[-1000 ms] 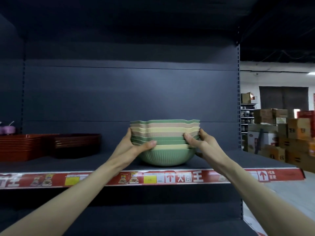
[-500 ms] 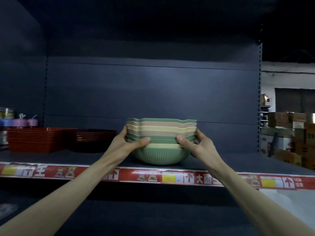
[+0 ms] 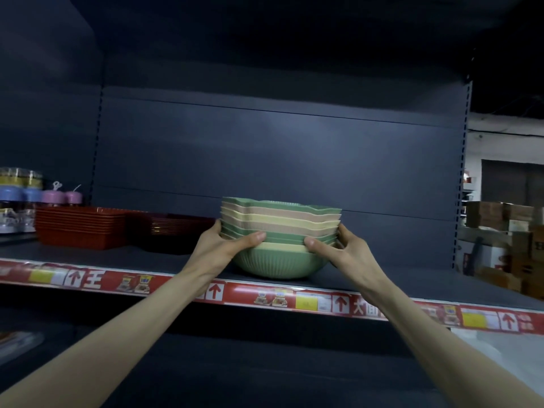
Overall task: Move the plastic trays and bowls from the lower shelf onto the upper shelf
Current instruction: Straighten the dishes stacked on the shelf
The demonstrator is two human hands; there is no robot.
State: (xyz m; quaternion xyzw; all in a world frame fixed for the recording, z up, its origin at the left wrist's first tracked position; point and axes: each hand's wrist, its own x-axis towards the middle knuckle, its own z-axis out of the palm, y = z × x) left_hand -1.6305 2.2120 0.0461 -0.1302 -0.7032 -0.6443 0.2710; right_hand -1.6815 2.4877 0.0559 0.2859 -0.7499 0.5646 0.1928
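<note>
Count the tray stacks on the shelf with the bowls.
2. A red tray stack sits at the left; a darker tray stack stands right beside it, just left of the bowls. More may be hidden out of frame.

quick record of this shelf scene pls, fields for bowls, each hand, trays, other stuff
bowl stack: nested green, yellow and tan bowls, upright, base seems to sit on the upper shelf
left hand: grips the stack's left side, thumb in front
right hand: grips its right side, thumb in front
red trays: stacked, left of the bowls
dark trays: stacked between red trays and bowls
jars: far left
</note>
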